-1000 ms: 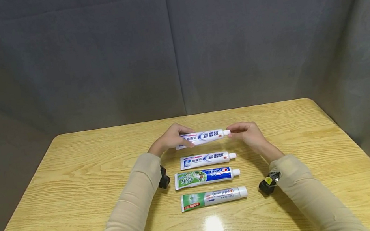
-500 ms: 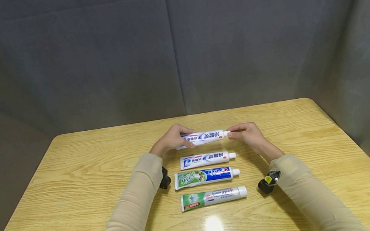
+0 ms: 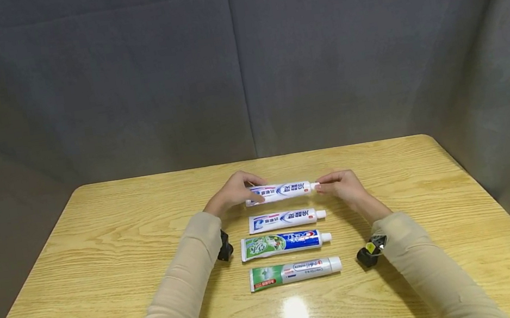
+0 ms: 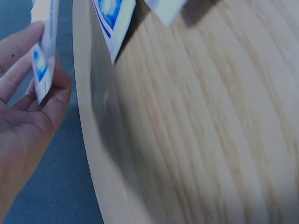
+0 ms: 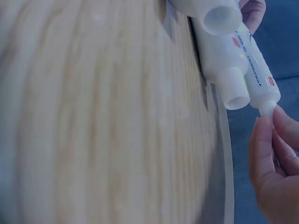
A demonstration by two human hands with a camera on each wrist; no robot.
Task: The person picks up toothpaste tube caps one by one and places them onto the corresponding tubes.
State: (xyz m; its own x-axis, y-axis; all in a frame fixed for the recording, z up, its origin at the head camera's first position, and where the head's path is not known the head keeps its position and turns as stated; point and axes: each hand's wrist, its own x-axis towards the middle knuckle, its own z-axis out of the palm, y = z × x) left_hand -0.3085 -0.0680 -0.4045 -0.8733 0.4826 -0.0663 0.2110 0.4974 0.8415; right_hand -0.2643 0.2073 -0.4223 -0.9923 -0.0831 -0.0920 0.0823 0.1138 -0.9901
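Between both hands a white and purple-blue toothpaste tube [image 3: 284, 191] lies crosswise, its cap pointing right. My left hand [image 3: 234, 192] grips its flat crimped end, with thumb and fingers on opposite sides in the left wrist view, where the tube's tail [image 4: 43, 60] shows. At the other end, the fingertips of my right hand [image 3: 346, 189] pinch the white cap; the right wrist view shows this pinch just below the tube's shoulder [image 5: 264, 88]. Nearer to me lies a matching white toothpaste tube [image 3: 284, 220], which neither hand touches.
Closer still lie a green and blue toothpaste tube [image 3: 282, 243] and a green and silver toothpaste tube [image 3: 294, 272], caps to the right, roughly parallel. All are on a wooden table [image 3: 103, 269]. A dark grey curtain [image 3: 242, 73] hangs behind its far edge.
The held tube has shifted slightly to the right and a little toward me, and lies straighter. Both hands keep nearly the same places; the other tubes have not moved.
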